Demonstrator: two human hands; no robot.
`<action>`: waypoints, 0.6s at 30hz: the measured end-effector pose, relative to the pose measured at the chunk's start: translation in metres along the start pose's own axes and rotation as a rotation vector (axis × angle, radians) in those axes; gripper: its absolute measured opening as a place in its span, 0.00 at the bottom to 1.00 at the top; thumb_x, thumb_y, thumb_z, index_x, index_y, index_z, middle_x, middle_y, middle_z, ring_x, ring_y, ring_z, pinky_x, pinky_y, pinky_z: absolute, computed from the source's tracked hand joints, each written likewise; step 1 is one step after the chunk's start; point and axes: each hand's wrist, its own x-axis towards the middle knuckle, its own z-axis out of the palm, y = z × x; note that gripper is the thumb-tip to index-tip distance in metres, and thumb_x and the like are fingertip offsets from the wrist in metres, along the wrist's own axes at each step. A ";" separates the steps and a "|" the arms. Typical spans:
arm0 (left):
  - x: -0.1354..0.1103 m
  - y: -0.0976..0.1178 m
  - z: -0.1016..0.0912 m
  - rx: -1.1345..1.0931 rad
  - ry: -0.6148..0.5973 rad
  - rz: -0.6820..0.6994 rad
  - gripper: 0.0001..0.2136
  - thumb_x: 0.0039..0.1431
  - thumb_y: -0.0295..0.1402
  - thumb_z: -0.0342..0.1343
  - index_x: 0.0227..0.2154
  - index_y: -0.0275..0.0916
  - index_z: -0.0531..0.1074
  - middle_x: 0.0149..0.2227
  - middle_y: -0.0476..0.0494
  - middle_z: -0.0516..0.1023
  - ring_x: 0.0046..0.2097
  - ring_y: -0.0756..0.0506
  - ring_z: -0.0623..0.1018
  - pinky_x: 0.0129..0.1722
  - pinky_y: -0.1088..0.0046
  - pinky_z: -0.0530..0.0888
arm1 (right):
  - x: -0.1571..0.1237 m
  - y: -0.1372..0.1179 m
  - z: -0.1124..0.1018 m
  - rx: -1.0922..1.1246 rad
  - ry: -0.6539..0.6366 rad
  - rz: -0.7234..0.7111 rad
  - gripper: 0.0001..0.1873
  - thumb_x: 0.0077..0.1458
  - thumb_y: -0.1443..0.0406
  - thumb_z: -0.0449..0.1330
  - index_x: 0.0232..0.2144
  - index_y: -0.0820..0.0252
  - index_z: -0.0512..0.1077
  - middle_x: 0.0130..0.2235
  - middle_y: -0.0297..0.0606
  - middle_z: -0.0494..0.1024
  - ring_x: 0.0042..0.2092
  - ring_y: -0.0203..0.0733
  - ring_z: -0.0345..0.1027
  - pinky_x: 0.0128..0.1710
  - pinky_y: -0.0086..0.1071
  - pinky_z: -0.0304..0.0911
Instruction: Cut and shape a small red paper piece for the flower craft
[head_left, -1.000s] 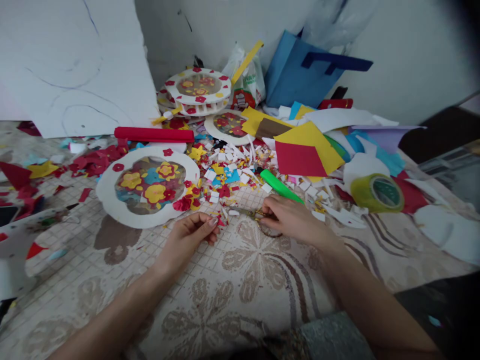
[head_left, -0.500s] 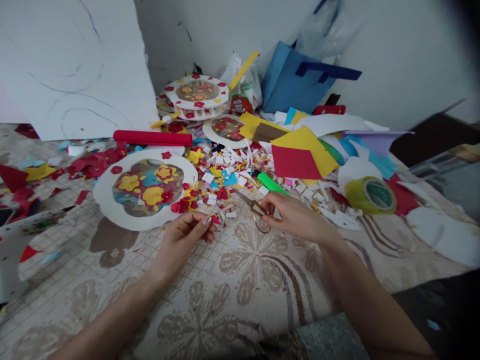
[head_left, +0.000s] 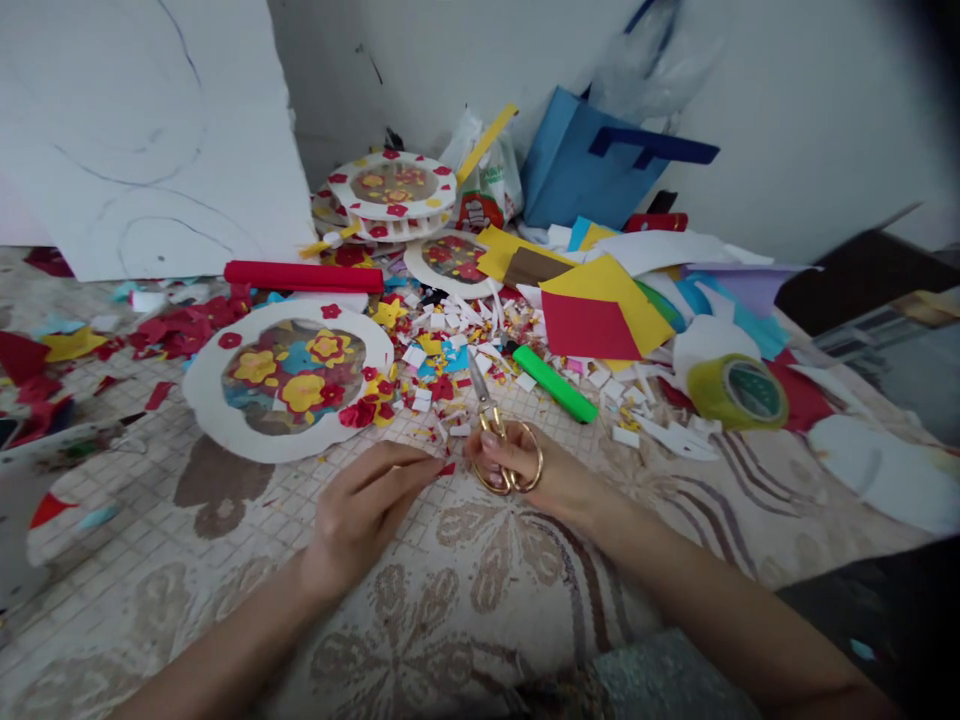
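In the head view, the right hand held a pair of gold-handled scissors, fingers through the loops and the blades closed, pointing away toward the scraps. The left hand was closed in a pinch on a small red paper piece, thumb and fingertips pressed together, the piece just beside the scissor handles. Both hands hovered low over a patterned cloth with brown flower shapes.

Beyond the hands lay a white round frame filled with yellow, red and blue paper flowers. Near it to the right sat a heap of small white, red and yellow paper scraps. A green marker lay just past the scissors' tips, off to the right. Farther right stood a roll of yellowish tape, and behind it red and yellow paper sheets. A red paper roll lay behind the frame, with more decorated rings stacked by the wall and a blue bag leaning there.
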 end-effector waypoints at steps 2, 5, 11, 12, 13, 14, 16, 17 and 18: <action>-0.003 -0.001 0.000 0.027 -0.039 0.067 0.16 0.54 0.19 0.55 0.44 0.39 0.72 0.39 0.43 0.77 0.39 0.48 0.76 0.38 0.73 0.73 | -0.001 0.005 0.002 -0.013 -0.043 0.024 0.16 0.55 0.55 0.58 0.30 0.64 0.69 0.19 0.28 0.63 0.21 0.28 0.53 0.20 0.25 0.46; -0.005 -0.003 -0.001 0.031 -0.103 0.119 0.18 0.55 0.20 0.54 0.48 0.40 0.70 0.40 0.42 0.77 0.41 0.46 0.76 0.39 0.69 0.73 | -0.001 0.011 0.004 0.020 -0.065 0.048 0.12 0.53 0.58 0.61 0.27 0.62 0.66 0.18 0.27 0.63 0.20 0.28 0.54 0.20 0.25 0.48; 0.002 0.001 0.002 -0.131 -0.179 -0.076 0.13 0.55 0.26 0.56 0.43 0.41 0.72 0.40 0.43 0.77 0.41 0.47 0.76 0.40 0.70 0.73 | -0.002 0.011 0.002 -0.054 0.025 0.022 0.09 0.50 0.62 0.62 0.29 0.62 0.68 0.20 0.27 0.66 0.21 0.29 0.56 0.21 0.25 0.50; 0.005 0.003 0.003 -0.221 -0.208 -0.201 0.11 0.55 0.29 0.57 0.42 0.41 0.73 0.39 0.43 0.77 0.40 0.47 0.76 0.39 0.71 0.73 | -0.003 0.009 0.001 -0.108 0.050 0.009 0.09 0.51 0.61 0.62 0.30 0.62 0.68 0.20 0.28 0.66 0.22 0.29 0.57 0.21 0.25 0.51; 0.007 0.004 0.004 -0.329 -0.243 -0.347 0.10 0.56 0.32 0.56 0.41 0.40 0.73 0.38 0.43 0.77 0.38 0.47 0.76 0.37 0.72 0.73 | -0.004 0.007 0.001 -0.164 0.070 -0.003 0.09 0.51 0.61 0.61 0.30 0.62 0.68 0.21 0.28 0.66 0.22 0.29 0.57 0.22 0.24 0.51; 0.009 0.005 0.005 -0.441 -0.268 -0.503 0.10 0.57 0.35 0.54 0.40 0.39 0.73 0.34 0.44 0.77 0.34 0.49 0.76 0.33 0.73 0.72 | -0.004 0.006 0.002 -0.217 0.082 -0.015 0.09 0.52 0.61 0.61 0.30 0.62 0.68 0.21 0.28 0.66 0.22 0.29 0.57 0.22 0.24 0.52; 0.012 0.006 0.007 -0.622 -0.327 -0.760 0.11 0.58 0.39 0.52 0.33 0.37 0.73 0.25 0.49 0.74 0.25 0.52 0.71 0.25 0.77 0.69 | -0.006 0.003 0.004 -0.298 0.084 -0.030 0.09 0.53 0.61 0.60 0.30 0.62 0.68 0.21 0.27 0.66 0.23 0.29 0.57 0.22 0.24 0.52; 0.013 0.006 0.008 -0.685 -0.355 -0.847 0.11 0.57 0.40 0.53 0.30 0.37 0.72 0.22 0.51 0.71 0.23 0.53 0.68 0.23 0.78 0.66 | -0.006 0.002 0.005 -0.327 0.078 -0.034 0.10 0.53 0.60 0.60 0.30 0.62 0.67 0.21 0.27 0.65 0.23 0.29 0.57 0.23 0.24 0.52; 0.013 0.005 0.009 -0.732 -0.389 -0.905 0.10 0.55 0.40 0.55 0.28 0.37 0.72 0.20 0.53 0.69 0.22 0.54 0.66 0.22 0.78 0.65 | -0.006 0.001 0.007 -0.350 0.072 -0.036 0.10 0.53 0.60 0.60 0.29 0.62 0.67 0.22 0.27 0.65 0.23 0.29 0.57 0.23 0.24 0.53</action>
